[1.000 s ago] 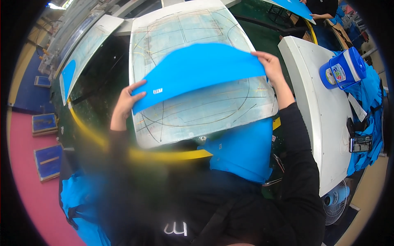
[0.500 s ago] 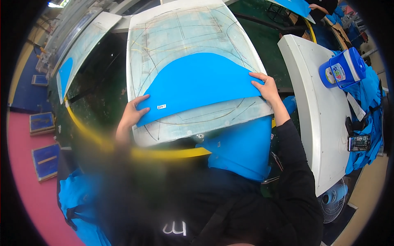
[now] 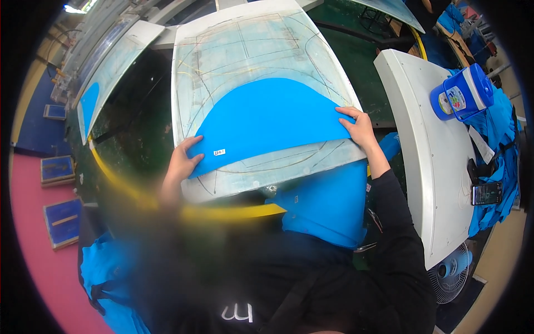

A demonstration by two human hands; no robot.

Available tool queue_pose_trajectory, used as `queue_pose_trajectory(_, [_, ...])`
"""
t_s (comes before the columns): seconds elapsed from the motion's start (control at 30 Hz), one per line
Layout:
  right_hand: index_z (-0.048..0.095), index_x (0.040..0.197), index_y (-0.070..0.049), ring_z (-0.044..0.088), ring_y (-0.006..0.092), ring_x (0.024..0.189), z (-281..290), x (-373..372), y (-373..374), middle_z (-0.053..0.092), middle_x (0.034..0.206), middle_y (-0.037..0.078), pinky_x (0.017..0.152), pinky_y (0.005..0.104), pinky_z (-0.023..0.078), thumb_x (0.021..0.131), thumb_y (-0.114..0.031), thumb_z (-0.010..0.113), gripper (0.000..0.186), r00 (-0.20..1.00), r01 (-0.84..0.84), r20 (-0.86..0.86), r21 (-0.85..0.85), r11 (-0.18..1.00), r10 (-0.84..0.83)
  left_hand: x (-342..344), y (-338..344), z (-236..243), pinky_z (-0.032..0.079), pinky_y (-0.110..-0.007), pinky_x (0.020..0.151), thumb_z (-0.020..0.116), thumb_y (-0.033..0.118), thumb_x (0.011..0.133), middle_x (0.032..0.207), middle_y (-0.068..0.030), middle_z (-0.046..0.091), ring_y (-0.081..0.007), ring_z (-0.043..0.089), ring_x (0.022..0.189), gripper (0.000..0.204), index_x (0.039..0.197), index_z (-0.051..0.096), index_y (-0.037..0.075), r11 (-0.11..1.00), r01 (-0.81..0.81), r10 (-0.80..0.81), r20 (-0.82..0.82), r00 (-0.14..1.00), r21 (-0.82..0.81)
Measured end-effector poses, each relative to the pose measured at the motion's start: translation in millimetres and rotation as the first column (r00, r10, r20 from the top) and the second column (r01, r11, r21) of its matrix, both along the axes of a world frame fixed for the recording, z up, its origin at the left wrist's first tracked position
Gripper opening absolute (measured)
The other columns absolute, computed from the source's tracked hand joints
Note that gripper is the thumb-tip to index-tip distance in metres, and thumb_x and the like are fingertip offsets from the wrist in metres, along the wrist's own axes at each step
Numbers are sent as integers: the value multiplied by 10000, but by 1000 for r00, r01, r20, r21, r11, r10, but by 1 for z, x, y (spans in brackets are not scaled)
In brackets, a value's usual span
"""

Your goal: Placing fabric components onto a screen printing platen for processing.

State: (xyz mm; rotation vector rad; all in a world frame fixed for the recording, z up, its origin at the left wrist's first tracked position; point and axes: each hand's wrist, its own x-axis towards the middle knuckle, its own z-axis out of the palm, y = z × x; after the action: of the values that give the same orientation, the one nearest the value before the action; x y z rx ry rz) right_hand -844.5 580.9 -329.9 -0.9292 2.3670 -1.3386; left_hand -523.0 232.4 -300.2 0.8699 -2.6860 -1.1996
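Note:
A blue half-round fabric piece (image 3: 272, 117) lies over the near part of a pale, line-marked board (image 3: 239, 50), its curved edge facing away. My left hand (image 3: 181, 162) has the piece's left corner, with thumb and forefinger apart on its edge. At the right corner, my right hand (image 3: 360, 129) holds the edge the same way. A small white label (image 3: 219, 152) sits on the fabric near my left hand. Fingers underneath are hidden.
More blue fabric (image 3: 328, 206) hangs below the board's near edge. A yellow hose (image 3: 239, 211) curves past on the left. To the right stand a white panel (image 3: 414, 139), a blue jug (image 3: 461, 92), a phone (image 3: 486, 193) and a fan (image 3: 449, 275). Another board (image 3: 119, 61) lies left.
The fabric piece has shifted slightly toward me on the board, both hands moving with it at its corners. At the far right, a blue piece no longer shows on the distant board.

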Motion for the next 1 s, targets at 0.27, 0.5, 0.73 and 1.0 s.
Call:
queue_pose_trajectory(0.27, [656,1049,-76,592,231,1005,2,4,1,629,1083,89,884,282,438,757,-10,635,300,994,11,-109,57,998,-5,0,4,0,384,-320,979,672,-7,720,1242,-144,518,-279,504,1139,490,1193,559,56,996,20,-19,16,1000,-82])
queue_pose_trajectory(0.5, [647,1046,-71,593,266,979,0,8,-2,625,1065,90,852,307,456,768,-7,618,288,967,14,-255,58,998,1,-1,12,-5,399,-321,964,672,-5,709,1238,-159,517,-295,518,1124,486,1179,564,51,988,1,-4,-14,1000,-154])
queue_pose_trajectory(0.73, [657,1017,-83,603,269,919,-2,18,-2,586,1117,61,800,352,485,779,11,526,287,855,47,-513,233,971,82,1,20,-1,418,-354,947,641,-45,697,1218,-195,511,-336,512,1114,463,1150,572,24,961,10,-15,-14,1000,-277])
queue_pose_trajectory(1.0, [623,1092,-116,515,301,1064,9,42,-13,542,1185,92,841,481,409,755,-112,573,341,716,431,-696,379,819,-55,8,38,-16,411,-410,941,607,45,762,1369,-141,359,-361,364,1233,610,1328,385,99,764,-64,300,265,917,-642])
